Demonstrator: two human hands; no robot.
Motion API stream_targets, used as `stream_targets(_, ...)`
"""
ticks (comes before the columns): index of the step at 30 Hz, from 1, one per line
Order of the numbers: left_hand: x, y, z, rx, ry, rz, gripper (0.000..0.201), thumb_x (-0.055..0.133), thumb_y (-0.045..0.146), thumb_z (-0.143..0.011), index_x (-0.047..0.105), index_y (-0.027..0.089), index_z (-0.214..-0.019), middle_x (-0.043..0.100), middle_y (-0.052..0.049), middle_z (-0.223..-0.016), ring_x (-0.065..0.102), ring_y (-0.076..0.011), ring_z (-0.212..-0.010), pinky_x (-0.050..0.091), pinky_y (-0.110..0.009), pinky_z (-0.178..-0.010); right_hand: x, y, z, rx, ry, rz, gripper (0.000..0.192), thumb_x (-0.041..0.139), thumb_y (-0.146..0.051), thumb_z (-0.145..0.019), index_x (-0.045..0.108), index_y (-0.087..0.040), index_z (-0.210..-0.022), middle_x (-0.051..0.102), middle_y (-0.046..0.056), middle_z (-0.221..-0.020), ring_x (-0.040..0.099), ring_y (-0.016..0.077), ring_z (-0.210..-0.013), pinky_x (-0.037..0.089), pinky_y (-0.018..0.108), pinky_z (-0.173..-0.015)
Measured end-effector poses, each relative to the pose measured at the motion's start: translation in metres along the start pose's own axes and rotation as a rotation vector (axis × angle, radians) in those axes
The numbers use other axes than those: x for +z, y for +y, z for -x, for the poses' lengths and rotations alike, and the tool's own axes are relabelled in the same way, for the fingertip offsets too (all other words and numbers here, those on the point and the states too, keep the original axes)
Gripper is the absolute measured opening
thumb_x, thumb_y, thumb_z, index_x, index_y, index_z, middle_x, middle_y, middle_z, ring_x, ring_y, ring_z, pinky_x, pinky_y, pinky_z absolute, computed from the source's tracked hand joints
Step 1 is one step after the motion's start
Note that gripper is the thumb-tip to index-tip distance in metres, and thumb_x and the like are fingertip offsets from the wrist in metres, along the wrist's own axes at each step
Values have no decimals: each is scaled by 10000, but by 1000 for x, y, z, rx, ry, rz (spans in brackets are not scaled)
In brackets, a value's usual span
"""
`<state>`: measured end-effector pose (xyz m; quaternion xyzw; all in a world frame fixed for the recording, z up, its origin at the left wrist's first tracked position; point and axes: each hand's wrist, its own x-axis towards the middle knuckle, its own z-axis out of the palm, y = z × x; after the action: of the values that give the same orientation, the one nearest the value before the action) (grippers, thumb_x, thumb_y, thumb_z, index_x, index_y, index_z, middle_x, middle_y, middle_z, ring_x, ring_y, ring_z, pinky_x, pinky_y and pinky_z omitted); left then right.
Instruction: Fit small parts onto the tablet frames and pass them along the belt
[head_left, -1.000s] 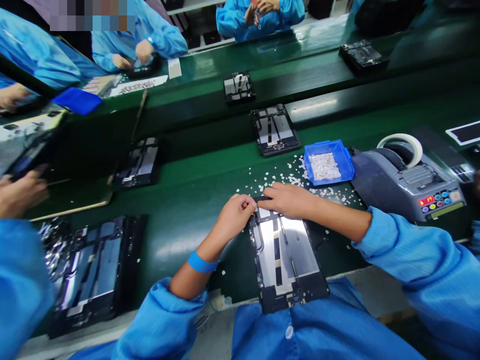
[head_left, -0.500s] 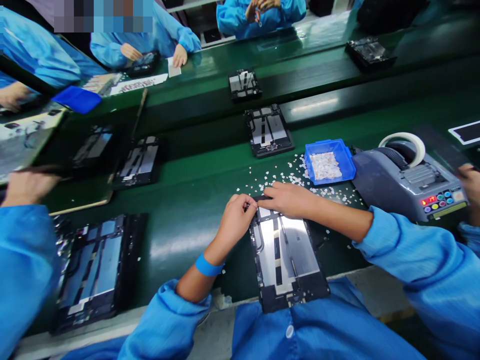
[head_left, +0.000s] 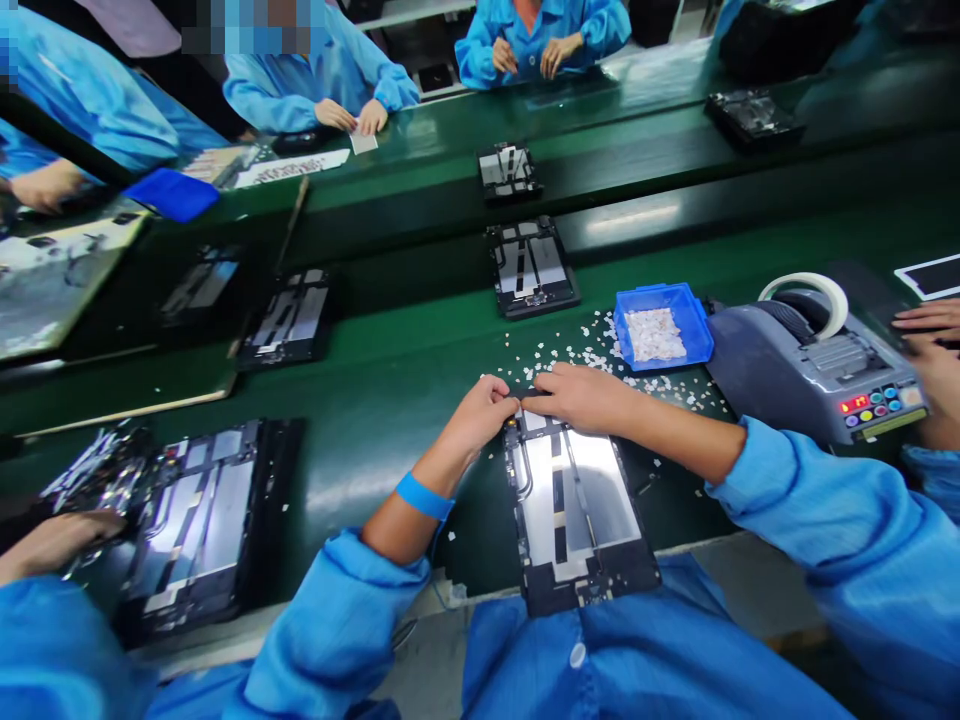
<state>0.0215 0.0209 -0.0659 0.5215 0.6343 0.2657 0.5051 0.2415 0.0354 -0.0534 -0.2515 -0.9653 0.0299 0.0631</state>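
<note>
An opened tablet chassis [head_left: 574, 515] with a silvery inside lies on the green belt [head_left: 375, 390] in front of me. My left hand [head_left: 480, 412] and my right hand [head_left: 581, 397] meet at its far top edge, fingertips pressed down on the frame's upper left corner. Whether a small part sits under the fingers is hidden. A blue band circles my left wrist. Small white scraps [head_left: 577, 355] are scattered just beyond my hands, next to a blue tray [head_left: 661, 322] filled with the same white bits.
A grey tape dispenser [head_left: 814, 365] stands at the right, with another person's hands [head_left: 926, 350] beside it. Another open chassis [head_left: 199, 525] lies at the left under a neighbour's hand [head_left: 52, 540]. More chassis [head_left: 531, 265] ride the belts beyond. People in blue coats sit opposite.
My hands stay at the chassis top edge, the left fingers sliding closer to the right hand. The neighbour's hand at the left dropped down onto their chassis. The view tilted slightly.
</note>
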Motion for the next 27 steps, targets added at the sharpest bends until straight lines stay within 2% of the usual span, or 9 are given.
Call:
stream_targets(5, 1, -7, 10, 131, 67, -144, 345, 689, 161, -716, 587, 188, -1045, 525, 22, -874, 508, -140, -783, 414, -263, -709, 3, 0, -1, -8, 19, 23, 354, 507, -118, -998, 647, -230, -1304, 595, 81, -997, 442, 219, -832, 327, 331, -703)
stream_targets(10, 0, -4, 11, 137, 56, -227, 436, 682, 148, -734, 591, 166, -1159, 550, -16, -954, 529, -160, -820, 462, -303, -771, 3, 0, 0, -1, 70, 6, 322, 491, -123, -1004, 681, -214, -1247, 627, 92, -986, 485, 219, -843, 371, 328, -714)
stream_targets(13, -6, -9, 32, 209, 190, -248, 494, 679, 237, -800, 579, 171, -1279, 585, -68, -1092, 563, -191, -943, 480, -353, -896, -5, -8, 23, 88, 206, -84, 351, 450, -150, -1027, 670, -205, -1295, 679, 111, -1060, 552, 225, -901, 436, 350, -795)
stream_targets(15, -9, -22, 59, 219, 247, -217, 528, 619, 333, -879, 531, 179, -1376, 588, -83, -1139, 583, -194, -946, 499, -371, -912, -11, -23, 51, 289, 317, -180, 362, 435, -188, -1035, 659, -206, -1318, 700, 114, -1128, 598, 238, -977, 466, 376, -869)
stream_targets(16, -9, -29, 75, 208, 217, -206, 543, 588, 366, -905, 510, 182, -1410, 591, -84, -1136, 594, -192, -922, 514, -375, -896, -13, -33, 66, 428, 351, -231, 358, 436, -211, -1034, 663, -201, -1311, 707, 114, -1143, 616, 246, -1009, 476, 386, -896)
stream_targets(19, 1, -47, 118, 199, -9, -262, 584, 571, 392, -928, 480, 207, -1475, 607, -91, -1126, 620, -226, -956, 538, -411, -914, -18, -68, 104, 752, 211, -397, 316, 487, -300, -1016, 701, -173, -1211, 729, 118, -1063, 664, 267, -974, 511, 390, -862)
stream_targets(22, 23, -50, 144, 249, -10, -321, 627, 559, 348, -936, 424, 214, -1534, 583, -143, -1279, 560, -304, -1224, 464, -502, -1079, -26, -101, 118, 798, 47, -569, 350, 566, -313, -967, 657, -162, -1269, 715, 117, -1045, 671, 266, -921, 528, 386, -819)
stream_targets(25, 34, -45, 154, 266, 127, -212, 677, 523, 354, -960, 327, 215, -1594, 490, -165, -1491, 433, -321, -1424, 343, -535, -1202, -43, -123, 114, 782, 109, -729, 408, 569, -283, -956, 595, -190, -1353, 682, 87, -1039, 660, 219, -855, 539, 349, -775)
stream_targets(27, 25, -41, 156, 224, 205, -50, 689, 502, 398, -973, 297, 229, -1609, 435, -142, -1585, 384, -312, -1487, 301, -518, -1238, -58, -128, 100, 739, 176, -802, 411, 550, -274, -967, 582, -206, -1371, 666, 67, -1009, 645, 188, -802, 538, 322, -740)
